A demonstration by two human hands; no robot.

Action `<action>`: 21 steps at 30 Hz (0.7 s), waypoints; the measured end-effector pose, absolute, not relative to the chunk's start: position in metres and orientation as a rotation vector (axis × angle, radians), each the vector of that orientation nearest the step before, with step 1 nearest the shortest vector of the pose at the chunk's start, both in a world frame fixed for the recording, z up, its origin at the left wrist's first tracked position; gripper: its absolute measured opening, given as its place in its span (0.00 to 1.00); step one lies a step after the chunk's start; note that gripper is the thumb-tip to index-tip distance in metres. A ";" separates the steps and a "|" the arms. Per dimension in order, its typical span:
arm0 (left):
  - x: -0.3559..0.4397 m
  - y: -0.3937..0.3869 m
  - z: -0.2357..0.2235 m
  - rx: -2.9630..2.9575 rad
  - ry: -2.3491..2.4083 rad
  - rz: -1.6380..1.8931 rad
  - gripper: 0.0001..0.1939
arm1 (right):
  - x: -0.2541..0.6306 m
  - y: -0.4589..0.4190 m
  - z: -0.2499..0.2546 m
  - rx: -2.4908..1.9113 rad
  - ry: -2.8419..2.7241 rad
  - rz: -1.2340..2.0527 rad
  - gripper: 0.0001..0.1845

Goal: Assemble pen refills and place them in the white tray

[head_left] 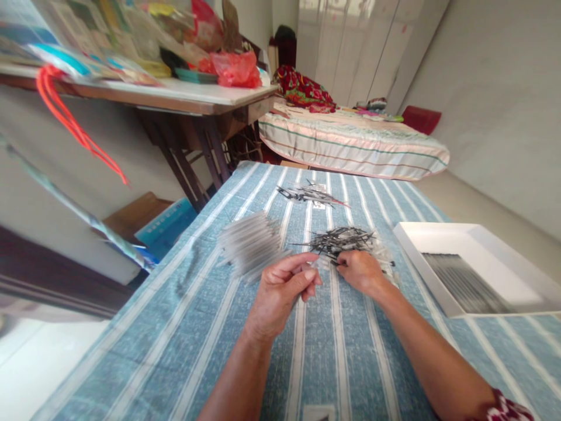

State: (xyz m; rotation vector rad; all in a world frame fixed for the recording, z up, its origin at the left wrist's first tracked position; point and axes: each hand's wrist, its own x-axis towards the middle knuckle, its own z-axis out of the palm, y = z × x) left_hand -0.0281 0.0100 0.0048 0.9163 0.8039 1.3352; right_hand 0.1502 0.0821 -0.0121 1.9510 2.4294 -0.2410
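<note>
My left hand (289,279) is closed in a pinch at the middle of the table. Between its thumb and forefinger shows the end of a thin translucent tube, mostly hidden by the fingers. My right hand (360,270) reaches to the near edge of a loose pile of thin black sticks (339,238), fingertips pressed together; what they grip is hidden. Pale clear pieces lie under and to the right of that pile. Left of my hands lies a thick stack of translucent tubes (252,242), side by side.
Farther back lies a small heap of black and clear thin parts (313,194). A white open box (491,245) at the right holds a row of dark-filled tubes (464,283). The striped cloth (210,327) covers the table. A cluttered desk (184,102) stands left, a bed (350,137) behind.
</note>
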 end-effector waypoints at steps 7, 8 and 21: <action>-0.028 0.011 0.004 1.038 0.942 1.182 0.10 | 0.158 0.070 -0.022 1.988 2.823 -1.492 0.05; -0.027 0.011 0.004 1.054 0.975 1.164 0.11 | 0.158 0.067 -0.021 1.932 2.779 -1.763 0.06; -0.021 0.012 0.001 1.238 1.113 1.024 0.11 | 0.158 0.047 0.002 1.706 3.151 -1.430 0.02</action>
